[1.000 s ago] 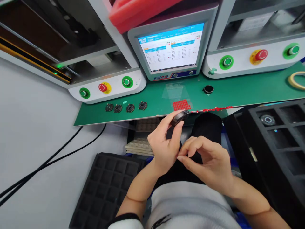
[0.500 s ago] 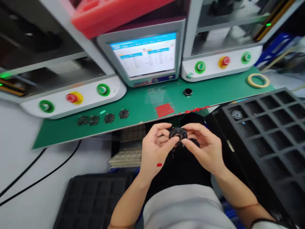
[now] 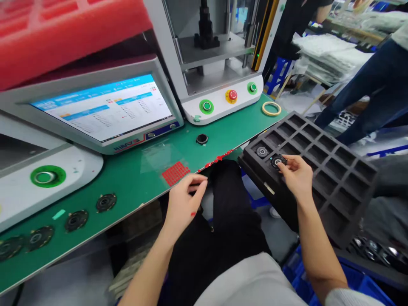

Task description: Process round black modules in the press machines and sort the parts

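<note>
My right hand (image 3: pixel 297 175) reaches over a black foam tray (image 3: pixel 331 170) on my right and pinches a small round black part (image 3: pixel 278 161) sitting in a front-row cell. A second round part (image 3: pixel 262 151) lies in the cell to its left. My left hand (image 3: pixel 183 203) hovers at the front edge of the green mat (image 3: pixel 134 178), fingers curled and pinched together just below a sheet of small red stickers (image 3: pixel 175 172); a red sticker clings to its heel. What the fingertips pinch is too small to see.
Several round black parts (image 3: pixel 75 220) lie in a row on the mat at left. A touchscreen monitor (image 3: pixel 98 110), press machines with green and red buttons (image 3: pixel 219 100), a black disc (image 3: pixel 202 138) and a tape roll (image 3: pixel 271 109) stand behind. Another person's legs (image 3: pixel 360 85) are at right.
The view swung right. My right hand carried the round part from in front of me to the foam tray and set it in a cell; my left hand let go and moved toward the stickers.
</note>
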A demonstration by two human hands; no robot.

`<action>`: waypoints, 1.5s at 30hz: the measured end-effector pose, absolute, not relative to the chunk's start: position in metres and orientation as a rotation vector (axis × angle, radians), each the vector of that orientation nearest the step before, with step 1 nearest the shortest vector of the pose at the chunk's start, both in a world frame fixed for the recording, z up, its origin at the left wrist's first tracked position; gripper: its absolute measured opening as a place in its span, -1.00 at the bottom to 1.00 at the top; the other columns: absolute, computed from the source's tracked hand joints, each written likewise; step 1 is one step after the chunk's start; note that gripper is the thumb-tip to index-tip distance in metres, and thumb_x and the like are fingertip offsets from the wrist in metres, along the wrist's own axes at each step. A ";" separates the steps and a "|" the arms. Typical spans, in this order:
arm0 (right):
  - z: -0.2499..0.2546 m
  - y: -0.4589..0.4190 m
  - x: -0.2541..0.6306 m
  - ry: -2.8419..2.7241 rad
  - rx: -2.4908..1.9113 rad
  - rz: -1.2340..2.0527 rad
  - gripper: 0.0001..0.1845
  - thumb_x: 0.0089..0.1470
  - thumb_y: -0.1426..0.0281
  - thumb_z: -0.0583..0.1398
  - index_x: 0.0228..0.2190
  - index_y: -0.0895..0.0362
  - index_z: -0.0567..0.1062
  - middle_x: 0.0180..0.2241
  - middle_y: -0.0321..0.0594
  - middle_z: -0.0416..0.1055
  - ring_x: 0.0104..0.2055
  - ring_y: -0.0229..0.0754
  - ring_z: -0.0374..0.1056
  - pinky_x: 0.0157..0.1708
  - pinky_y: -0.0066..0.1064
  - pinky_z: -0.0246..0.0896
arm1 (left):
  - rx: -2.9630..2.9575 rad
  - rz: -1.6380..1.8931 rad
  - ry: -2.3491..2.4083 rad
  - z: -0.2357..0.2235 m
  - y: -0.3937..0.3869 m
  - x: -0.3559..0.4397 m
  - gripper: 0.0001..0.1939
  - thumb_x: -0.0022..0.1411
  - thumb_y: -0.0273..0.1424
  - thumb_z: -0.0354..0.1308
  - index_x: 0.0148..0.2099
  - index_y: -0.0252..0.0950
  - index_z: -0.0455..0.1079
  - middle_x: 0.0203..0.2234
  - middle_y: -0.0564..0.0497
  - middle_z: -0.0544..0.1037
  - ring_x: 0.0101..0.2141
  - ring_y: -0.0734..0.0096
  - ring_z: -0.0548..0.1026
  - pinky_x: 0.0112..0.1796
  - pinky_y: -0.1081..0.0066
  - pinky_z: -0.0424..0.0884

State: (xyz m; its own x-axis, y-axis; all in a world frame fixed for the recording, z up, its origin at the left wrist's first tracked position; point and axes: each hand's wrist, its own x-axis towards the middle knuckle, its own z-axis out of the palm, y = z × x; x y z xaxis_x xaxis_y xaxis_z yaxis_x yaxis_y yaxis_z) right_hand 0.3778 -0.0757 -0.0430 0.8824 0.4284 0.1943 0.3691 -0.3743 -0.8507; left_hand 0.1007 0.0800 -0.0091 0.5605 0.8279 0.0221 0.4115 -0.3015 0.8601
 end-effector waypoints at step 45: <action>0.025 -0.044 0.225 -1.369 -0.983 0.813 -0.76 0.02 0.66 0.26 -0.34 0.09 0.48 -0.39 -0.29 0.46 -0.33 -0.27 0.42 -0.33 -0.40 0.37 | 1.775 1.097 0.757 0.013 0.000 0.050 -0.76 0.19 -0.51 0.25 -0.10 -0.15 0.55 -0.28 0.05 0.67 -0.34 0.47 0.61 -0.30 0.58 0.52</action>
